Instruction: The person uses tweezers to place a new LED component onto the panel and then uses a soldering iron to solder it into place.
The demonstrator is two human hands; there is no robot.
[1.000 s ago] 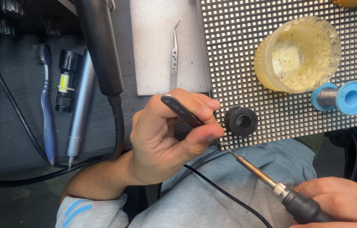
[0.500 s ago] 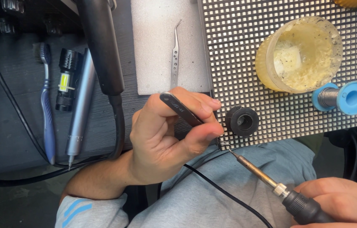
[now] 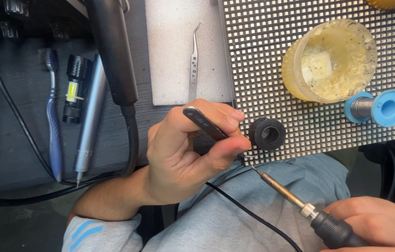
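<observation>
Right grip (image 3: 375,224) closed around soldering iron (image 3: 295,198), tip pointing up-left toward left hand (image 3: 188,154) pinching black tweezers (image 3: 206,123).

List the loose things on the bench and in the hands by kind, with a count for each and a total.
Tweezers: 2
Soldering iron: 1
Solder spool: 1
Flux tub: 1
Toothbrush: 1
Torch: 1
Silver pen tool: 1
Black ring: 1
Total: 9

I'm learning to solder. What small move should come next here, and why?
Probably ease the iron tip up to the panel edge: it sits just below the tweezers in the left hand, not yet touching. The right hand holds the iron.
</observation>
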